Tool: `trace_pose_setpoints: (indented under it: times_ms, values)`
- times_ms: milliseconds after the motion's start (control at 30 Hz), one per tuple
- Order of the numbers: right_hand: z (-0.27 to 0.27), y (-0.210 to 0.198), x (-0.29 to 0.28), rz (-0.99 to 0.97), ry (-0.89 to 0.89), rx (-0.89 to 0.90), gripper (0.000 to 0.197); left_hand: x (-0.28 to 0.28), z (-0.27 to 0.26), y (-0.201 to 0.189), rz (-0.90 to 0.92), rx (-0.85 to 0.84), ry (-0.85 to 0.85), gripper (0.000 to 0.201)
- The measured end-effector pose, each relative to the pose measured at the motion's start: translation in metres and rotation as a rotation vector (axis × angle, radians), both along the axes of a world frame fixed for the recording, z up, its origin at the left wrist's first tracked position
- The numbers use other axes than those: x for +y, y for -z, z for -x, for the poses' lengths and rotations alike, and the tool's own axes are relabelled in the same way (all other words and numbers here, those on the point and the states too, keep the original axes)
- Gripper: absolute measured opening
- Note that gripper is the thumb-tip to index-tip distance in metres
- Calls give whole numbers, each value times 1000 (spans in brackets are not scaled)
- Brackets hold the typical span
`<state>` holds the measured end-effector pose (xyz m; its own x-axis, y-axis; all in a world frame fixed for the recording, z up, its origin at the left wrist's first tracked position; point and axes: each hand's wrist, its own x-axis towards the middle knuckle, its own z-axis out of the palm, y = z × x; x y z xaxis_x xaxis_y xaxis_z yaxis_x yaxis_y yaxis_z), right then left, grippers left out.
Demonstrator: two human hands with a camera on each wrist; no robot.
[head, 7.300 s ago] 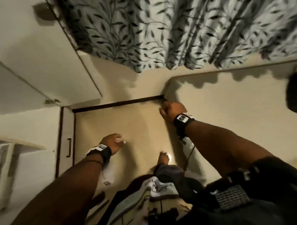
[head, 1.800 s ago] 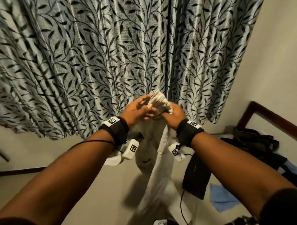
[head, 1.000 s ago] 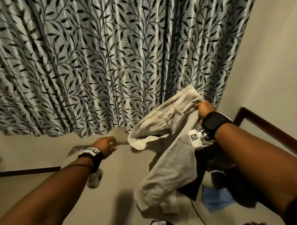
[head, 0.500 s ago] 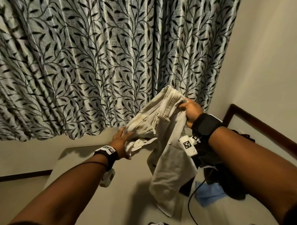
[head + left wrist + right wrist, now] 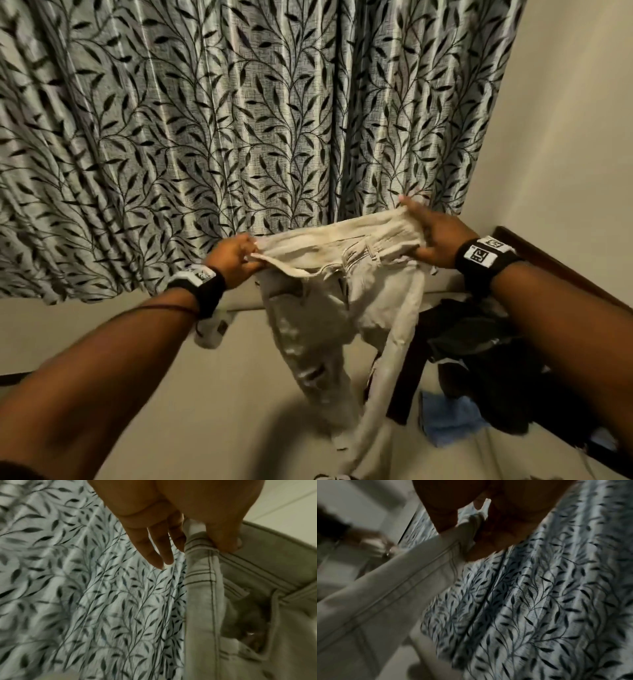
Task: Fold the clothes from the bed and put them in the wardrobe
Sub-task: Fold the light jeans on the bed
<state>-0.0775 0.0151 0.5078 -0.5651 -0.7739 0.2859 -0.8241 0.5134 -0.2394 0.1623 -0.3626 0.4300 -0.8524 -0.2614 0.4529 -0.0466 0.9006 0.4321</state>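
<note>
A pair of pale beige trousers [image 5: 342,301] hangs in the air in front of the curtain, waistband stretched wide between both hands. My left hand [image 5: 236,257] pinches the left end of the waistband [image 5: 199,550] between thumb and forefinger, the other fingers [image 5: 154,550] straight. My right hand [image 5: 428,233] grips the right end of the waistband [image 5: 465,534]. The legs dangle down over the bed. The wardrobe is out of view.
A leaf-patterned curtain [image 5: 239,120] fills the background. The bed [image 5: 191,394] lies below, with a pile of dark clothes [image 5: 496,359] and a blue cloth [image 5: 445,421] at the right. A dark wooden headboard [image 5: 548,260] runs along the right wall.
My left hand came up and took the loose end of the waistband. The hands then drew apart, spreading the trousers out flat with the legs hanging.
</note>
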Motion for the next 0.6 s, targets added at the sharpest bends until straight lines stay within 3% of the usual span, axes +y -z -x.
trace_pose_setpoints:
  times_ms: [67, 133, 233, 367, 467, 600]
  values:
    - [5, 9, 4, -253, -74, 97, 89, -3, 1, -32, 27, 9, 63, 24]
    - [8, 18, 4, -323, -56, 61, 80, -7, 0, -55, 56, -19, 92, 22]
    - [8, 21, -1, -266, 34, -102, 88, -18, -5, -73, -19, -116, 22, 22]
    - [6, 22, -10, -230, -24, -191, 53, -17, -10, -76, -257, -118, -25, 26]
    - [-2, 3, -9, -189, -60, -270, 32, -10, -22, -91, -234, -180, -43, 20]
    - [-9, -39, 0, -132, -165, -339, 45, -17, -53, -129, -358, -89, 120, 24]
